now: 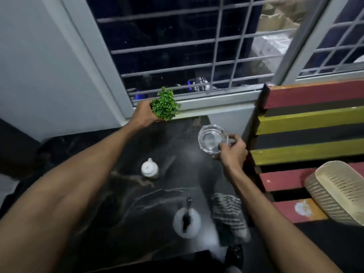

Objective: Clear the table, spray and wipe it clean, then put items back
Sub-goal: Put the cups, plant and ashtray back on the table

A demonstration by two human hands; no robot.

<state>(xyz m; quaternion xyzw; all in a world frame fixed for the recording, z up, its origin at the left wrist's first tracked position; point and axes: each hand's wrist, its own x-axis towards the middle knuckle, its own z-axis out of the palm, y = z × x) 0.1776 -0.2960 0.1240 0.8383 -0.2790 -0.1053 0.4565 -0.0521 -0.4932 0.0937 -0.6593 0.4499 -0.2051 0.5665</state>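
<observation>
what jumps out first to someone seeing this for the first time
The bright green plant, gripped in the left hand near the window sill, stands out against the dark table. Next comes the clear glass ashtray in the right hand at the table's far right edge, then the red, yellow and black striped bench on the right.

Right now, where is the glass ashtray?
The ashtray is in the right hand, held above the far right part of the dark table, beside the striped bench.
</observation>
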